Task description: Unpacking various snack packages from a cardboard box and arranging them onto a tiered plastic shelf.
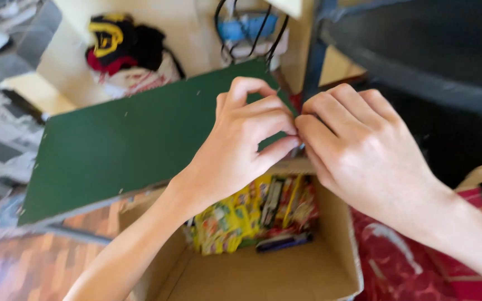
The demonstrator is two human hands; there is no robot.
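At frame centre, left hand (246, 134) and right hand (358, 145) pinch something too small to identify, fingertips pressed together above an open brown cardboard box (336, 262) of colourful snack packets (252, 214).

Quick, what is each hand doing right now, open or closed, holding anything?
Left hand: fingers pinched shut; what they pinch is too small to tell.
Right hand: fingers curled closed, tips meeting the left; item hidden.
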